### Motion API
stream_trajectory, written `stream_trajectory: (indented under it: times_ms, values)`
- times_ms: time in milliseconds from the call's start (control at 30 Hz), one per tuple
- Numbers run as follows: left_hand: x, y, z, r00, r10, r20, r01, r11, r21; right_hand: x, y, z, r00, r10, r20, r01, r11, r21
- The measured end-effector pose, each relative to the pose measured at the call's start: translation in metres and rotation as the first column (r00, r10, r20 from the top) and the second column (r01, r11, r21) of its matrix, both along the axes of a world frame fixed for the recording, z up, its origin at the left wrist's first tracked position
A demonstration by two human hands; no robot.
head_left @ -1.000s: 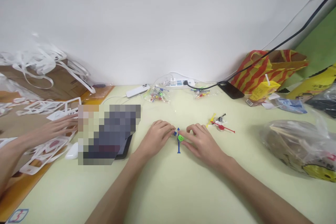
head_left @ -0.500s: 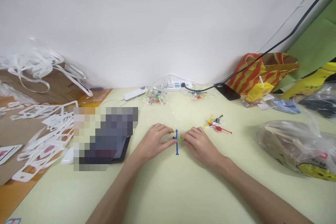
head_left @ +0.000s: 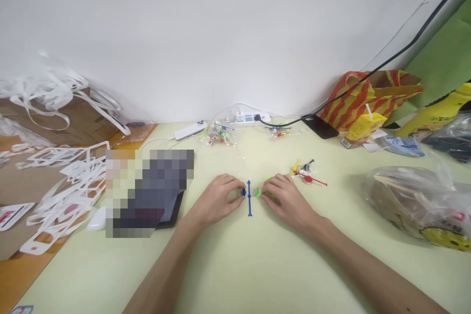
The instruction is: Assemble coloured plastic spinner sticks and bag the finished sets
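Between thumb and fingers, my left hand (head_left: 218, 198) pinches a small dark blue piece (head_left: 243, 192). My right hand (head_left: 286, 199) is closed on a small bright green plastic piece (head_left: 259, 192); its fingers cover most of it, and more green shows behind the knuckles. A thin blue arrow-shaped stick (head_left: 249, 201) stands out between the two hands, pointing away from me, apart from the fingertips. Beyond my right hand lie a red stick piece (head_left: 308, 178), a yellow piece (head_left: 295, 167) and a black piece (head_left: 308, 165), close together on the table.
Two clear bags of coloured parts, a left one (head_left: 221, 135) and a right one (head_left: 280, 132), lie by a power strip (head_left: 250, 118). A tablet (head_left: 173, 212), partly blurred out, is at left. A wrapped plastic bag (head_left: 401, 201) and a drink carton (head_left: 364, 128) stand right.
My left hand now shows a small blue piece in its pinch, away from the blue stick. The green piece in my right hand has shifted slightly right.
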State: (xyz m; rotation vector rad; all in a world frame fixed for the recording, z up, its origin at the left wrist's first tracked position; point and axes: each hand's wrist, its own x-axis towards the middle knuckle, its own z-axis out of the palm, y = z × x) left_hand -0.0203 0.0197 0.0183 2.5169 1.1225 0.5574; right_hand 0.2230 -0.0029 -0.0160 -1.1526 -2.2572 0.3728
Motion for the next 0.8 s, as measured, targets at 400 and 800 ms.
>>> stream_trajectory:
  times_ms: [400,800]
  values:
    - [0.000,-0.002,-0.001,0.999,-0.026,-0.031,0.026,1.000,-0.008,0.020,0.009,0.013,0.994,-0.110,0.014,0.106,0.981,0.165]
    - [0.016,-0.014,0.005,0.996,-0.062,0.067,0.050,0.985,0.162,0.111,0.032,0.030,0.918,-0.358,0.169,0.358,0.933,0.032]
